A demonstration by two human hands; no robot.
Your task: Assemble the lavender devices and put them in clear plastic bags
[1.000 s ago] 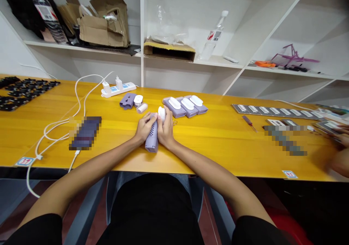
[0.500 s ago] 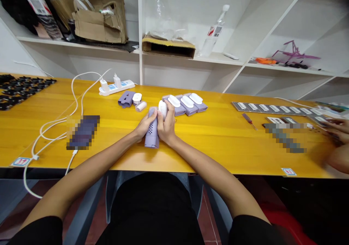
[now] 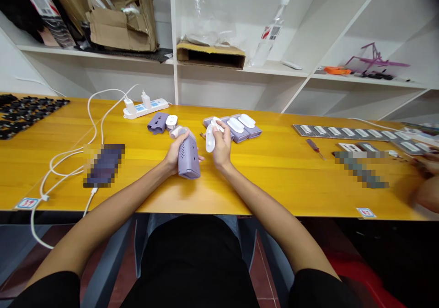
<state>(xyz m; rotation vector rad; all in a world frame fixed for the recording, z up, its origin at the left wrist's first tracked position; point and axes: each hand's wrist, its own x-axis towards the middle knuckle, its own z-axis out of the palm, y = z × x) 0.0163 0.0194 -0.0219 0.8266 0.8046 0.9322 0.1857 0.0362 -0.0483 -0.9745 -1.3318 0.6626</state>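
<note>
My left hand point(image 3: 172, 156) is wrapped around a lavender plastic housing point(image 3: 188, 160) with small round vent holes and keyhole slots. The housing stands tilted over the table. To its right, my right hand point(image 3: 222, 150) grips a white oval cover point(image 3: 210, 140) by its edge, with the inner side showing. Cover and housing are apart. Behind my right hand lie several lavender cases point(image 3: 240, 137) with white oval pieces on top. Beyond my left hand are another lavender shell point(image 3: 157, 122), a white socket-like block point(image 3: 171, 121) and a pale pink cylinder point(image 3: 176, 131), partly hidden.
A white power strip point(image 3: 147, 108) with plugs and cables sits at the back left. A blurred-out phone point(image 3: 104, 165) lies left. To the right are a screwdriver point(image 3: 314, 148), a long grey strip point(image 3: 338, 136) with white parts, and another person's hand point(image 3: 428, 161). Shelves stand behind.
My hands have moved apart. The white cover has come away from beside the housing, towards the right, and turned. The housing has rotated in my left hand, now showing its slotted face.
</note>
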